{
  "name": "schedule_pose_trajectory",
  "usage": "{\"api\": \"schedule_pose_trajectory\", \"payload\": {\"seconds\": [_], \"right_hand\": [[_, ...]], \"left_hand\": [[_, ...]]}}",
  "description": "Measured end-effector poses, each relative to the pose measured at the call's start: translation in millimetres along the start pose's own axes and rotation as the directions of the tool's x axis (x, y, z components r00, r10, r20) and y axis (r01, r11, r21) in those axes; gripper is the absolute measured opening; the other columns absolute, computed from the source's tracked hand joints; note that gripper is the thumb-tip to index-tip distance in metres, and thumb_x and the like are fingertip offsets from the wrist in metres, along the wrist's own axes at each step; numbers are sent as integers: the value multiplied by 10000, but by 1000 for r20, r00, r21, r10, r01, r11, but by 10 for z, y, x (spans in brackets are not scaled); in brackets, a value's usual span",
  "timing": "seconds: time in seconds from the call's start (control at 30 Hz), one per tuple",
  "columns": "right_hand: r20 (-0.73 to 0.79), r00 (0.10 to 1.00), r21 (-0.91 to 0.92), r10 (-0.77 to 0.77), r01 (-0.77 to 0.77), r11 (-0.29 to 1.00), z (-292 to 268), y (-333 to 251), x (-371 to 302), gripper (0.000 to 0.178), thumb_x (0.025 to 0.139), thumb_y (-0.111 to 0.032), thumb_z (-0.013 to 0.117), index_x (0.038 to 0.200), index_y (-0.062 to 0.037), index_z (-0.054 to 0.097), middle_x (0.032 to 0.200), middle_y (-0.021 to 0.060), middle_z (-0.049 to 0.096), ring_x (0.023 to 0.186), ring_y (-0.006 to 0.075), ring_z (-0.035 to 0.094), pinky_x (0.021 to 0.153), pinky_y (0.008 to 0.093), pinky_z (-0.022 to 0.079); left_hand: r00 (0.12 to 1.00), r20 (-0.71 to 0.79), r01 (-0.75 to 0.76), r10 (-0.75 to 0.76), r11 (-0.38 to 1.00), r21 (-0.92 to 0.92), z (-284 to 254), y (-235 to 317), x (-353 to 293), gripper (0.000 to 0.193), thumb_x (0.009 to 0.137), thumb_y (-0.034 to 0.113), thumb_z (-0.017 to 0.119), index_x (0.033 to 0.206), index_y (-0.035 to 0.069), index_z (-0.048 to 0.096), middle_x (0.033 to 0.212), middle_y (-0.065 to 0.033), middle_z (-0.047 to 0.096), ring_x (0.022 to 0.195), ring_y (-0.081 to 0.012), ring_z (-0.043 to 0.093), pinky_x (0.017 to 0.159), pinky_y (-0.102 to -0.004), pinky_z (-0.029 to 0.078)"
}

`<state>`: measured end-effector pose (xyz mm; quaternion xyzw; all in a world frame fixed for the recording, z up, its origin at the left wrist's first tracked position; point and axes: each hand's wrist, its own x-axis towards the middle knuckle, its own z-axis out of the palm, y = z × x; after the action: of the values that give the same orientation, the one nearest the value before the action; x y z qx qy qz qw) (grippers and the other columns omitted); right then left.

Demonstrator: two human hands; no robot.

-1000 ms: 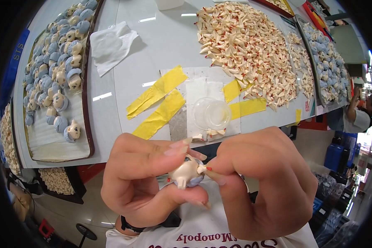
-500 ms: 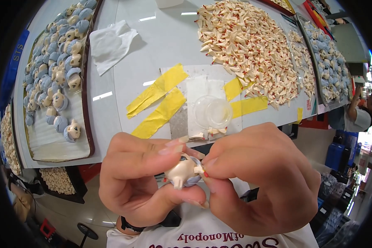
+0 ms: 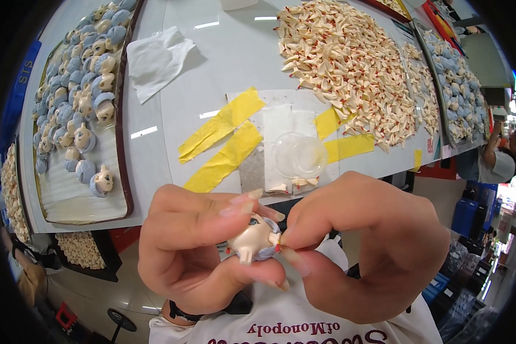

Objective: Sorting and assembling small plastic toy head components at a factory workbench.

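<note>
Between the thumb and fingers of my left hand [image 3: 195,246] is a small doll head [image 3: 250,242] with a cream face, a painted eye and pale blue hair. It lies tilted, with its neck peg pointing down toward me. My right hand [image 3: 372,241] is closed in a pinch at the head's right side. At those fingertips a small cream ear piece [image 3: 274,239] with a red tip touches the head. Another red tip [image 3: 228,250] shows on the head's left side. My left fingers cover part of the face and hair.
Ahead stand a round clear plastic cup [image 3: 301,156] and yellow tape strips [image 3: 223,157]. A large pile of red-tipped ear pieces [image 3: 344,69] spreads at far right. Trays of doll heads stand left [image 3: 106,209] and right [image 3: 456,86]. A white cloth [image 3: 157,63] lies near the left tray.
My right hand has shifted slightly right, its thumb lower and a little farther from the ear piece. My left hand keeps the doll head in nearly the same place.
</note>
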<state>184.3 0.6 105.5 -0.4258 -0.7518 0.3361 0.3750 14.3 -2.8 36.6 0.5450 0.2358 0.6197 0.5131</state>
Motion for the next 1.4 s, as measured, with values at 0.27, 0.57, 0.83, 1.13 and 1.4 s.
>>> {"api": "schedule_pose_trajectory", "payload": {"seconds": [0.27, 0.57, 0.83, 1.13, 1.4], "right_hand": [[-5, 995, -125, -98, 96, 987, -9, 31, 54, 257, 613, 72, 669, 845, -23, 611, 785, 90, 609, 645, 177, 555, 579, 272, 426], [2, 977, -259, -211, 205, 944, -11, 19, 69, 220, 619, 28, 698, 808, -70, 646, 761, 55, 607, 613, 153, 520, 540, 272, 386], [0, 985, -394, -173, 159, 905, 50, -107, 92, 247, 602, 51, 665, 808, -82, 637, 758, 25, 606, 584, 131, 512, 497, 263, 312], [-75, 977, -337, -199, 163, 927, 97, -60, 27, 263, 605, 68, 635, 823, -79, 628, 777, 27, 607, 592, 130, 520, 502, 263, 318], [-63, 954, -285, -294, 265, 921, -31, 150, -32, 266, 582, 58, 641, 805, -87, 638, 766, 26, 597, 615, 140, 526, 522, 273, 343]], "left_hand": [[999, -3, 45, -45, 990, 134, -22, 6, -15, 629, 642, 415, 773, 1007, -12, 490, 836, -78, 484, 696, -132, 524, 600, -234, 428], [996, -41, 78, -76, 995, 58, 13, 49, -35, 567, 665, 353, 790, 996, 5, 489, 867, -85, 505, 742, -137, 540, 672, -247, 464], [989, -102, 80, -102, 976, -203, 61, -11, -58, 472, 662, 60, 782, 1021, -85, 512, 932, -211, 566, 772, -206, 623, 653, -243, 498], [993, -102, 50, -65, 988, -144, 84, 27, -50, 477, 647, 42, 788, 1024, -81, 522, 897, -193, 563, 775, -209, 622, 684, -255, 509], [999, 38, 16, -20, 995, 97, 10, -2, -1, 542, 666, 274, 800, 1004, -6, 482, 899, -93, 498, 748, -146, 548, 663, -229, 451]]}}
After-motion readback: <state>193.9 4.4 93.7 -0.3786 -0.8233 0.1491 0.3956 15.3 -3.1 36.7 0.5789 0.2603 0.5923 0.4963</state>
